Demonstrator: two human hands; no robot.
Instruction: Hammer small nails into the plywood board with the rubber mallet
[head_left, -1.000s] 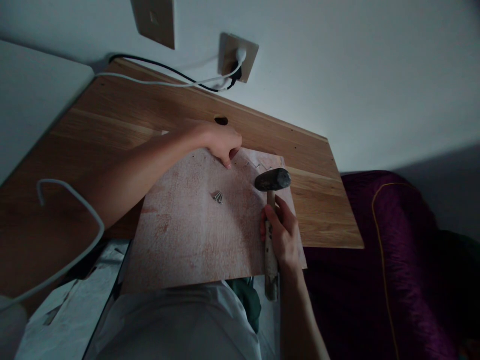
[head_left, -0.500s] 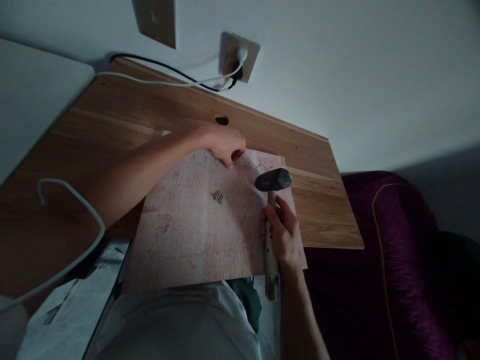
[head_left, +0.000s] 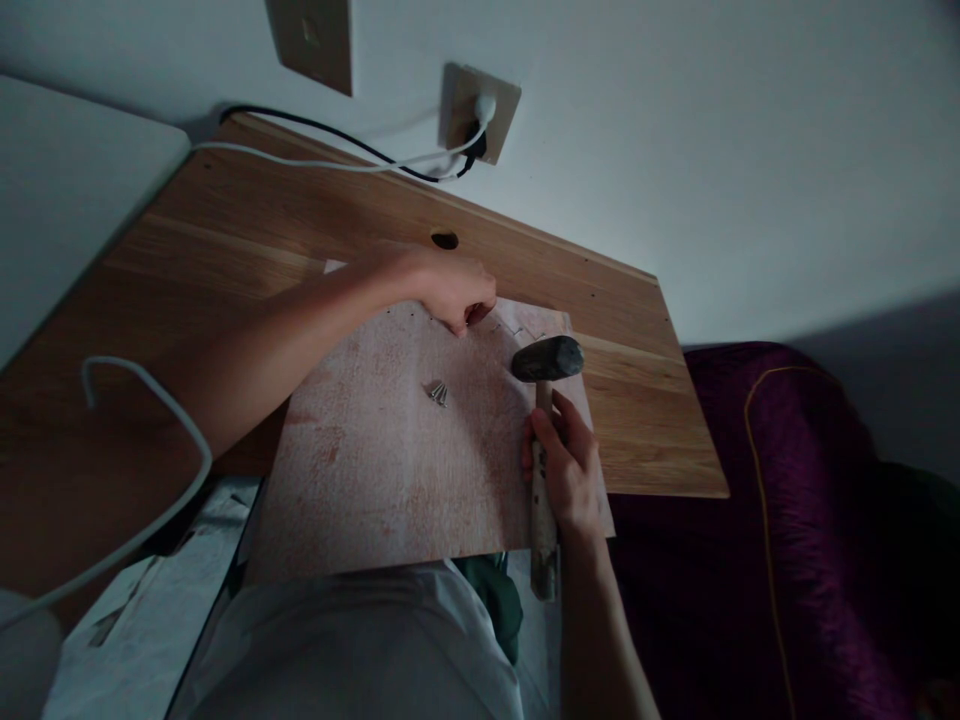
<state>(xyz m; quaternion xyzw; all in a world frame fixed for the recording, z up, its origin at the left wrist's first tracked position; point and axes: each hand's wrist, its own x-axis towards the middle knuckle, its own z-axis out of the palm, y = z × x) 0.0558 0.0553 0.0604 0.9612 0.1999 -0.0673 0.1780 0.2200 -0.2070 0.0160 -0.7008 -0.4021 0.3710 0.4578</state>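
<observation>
A pale reddish board (head_left: pixel 390 470) lies on a wooden desk (head_left: pixel 247 230), its near edge over my lap. My left hand (head_left: pixel 450 288) rests at the board's far edge with its fingertips pinched together by a row of small nails (head_left: pixel 510 328); what they hold is too small to make out. My right hand (head_left: pixel 566 470) is wrapped round the wooden handle of a hammer (head_left: pixel 544 400), whose dark head lies on the board just right of the left hand. Two loose screws (head_left: pixel 438 393) lie in the middle of the board.
A wall socket (head_left: pixel 480 112) with a white and a black cable (head_left: pixel 330 150) sits behind the desk. A white cable (head_left: pixel 161 420) loops over the desk's left part. A dark purple cushion (head_left: pixel 780 520) lies to the right. A round hole (head_left: pixel 444 240) pierces the desk.
My left hand has slid a little to the right along the board's far edge. The hammer and my right hand have barely moved.
</observation>
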